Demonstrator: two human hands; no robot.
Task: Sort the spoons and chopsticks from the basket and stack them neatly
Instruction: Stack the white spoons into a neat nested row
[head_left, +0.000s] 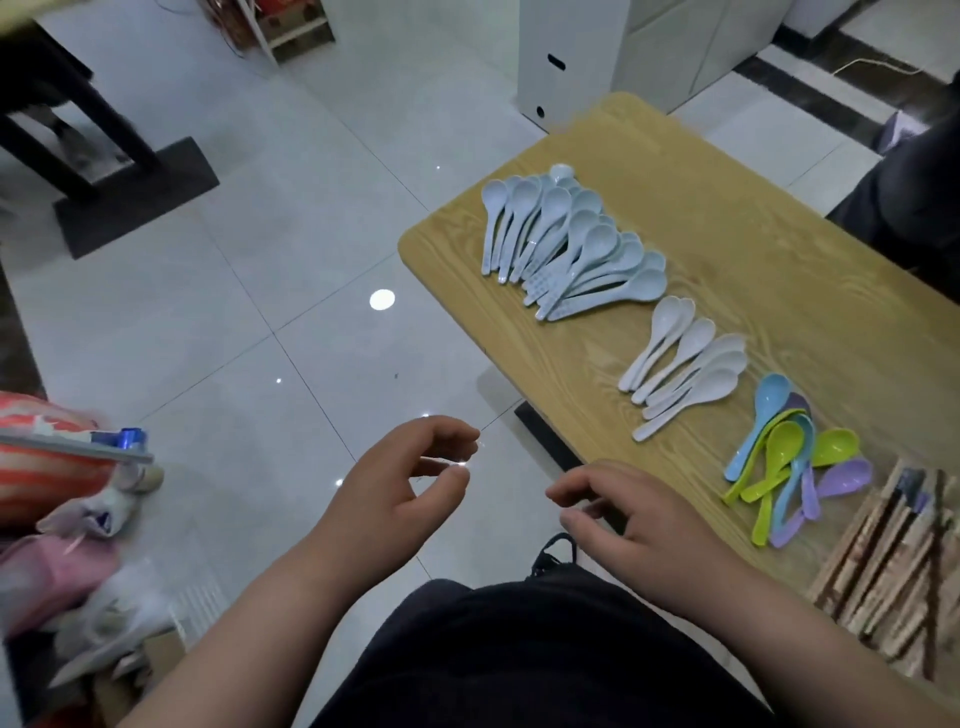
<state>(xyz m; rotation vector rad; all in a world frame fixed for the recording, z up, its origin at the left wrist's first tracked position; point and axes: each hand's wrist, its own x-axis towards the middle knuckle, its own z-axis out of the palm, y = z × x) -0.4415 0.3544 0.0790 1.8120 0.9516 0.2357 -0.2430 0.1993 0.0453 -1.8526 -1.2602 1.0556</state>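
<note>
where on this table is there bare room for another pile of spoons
The widest bare wood is the far side of the table, behind the pale blue spoons and the white spoons. A smaller patch lies at the corner beside the pale blue spoons. It is crowded where the coloured spoons lie close beside the chopsticks.

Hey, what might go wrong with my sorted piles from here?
1. The coloured spoons lie in a loose heap with their handles near the table edge. Your right hand hovers close by and might knock them off.
2. The chopsticks sit at that same edge, so a careless sweep may roll some off.
3. The blue spoons are fanned and overlapping, so a nudge may spread them.
</note>
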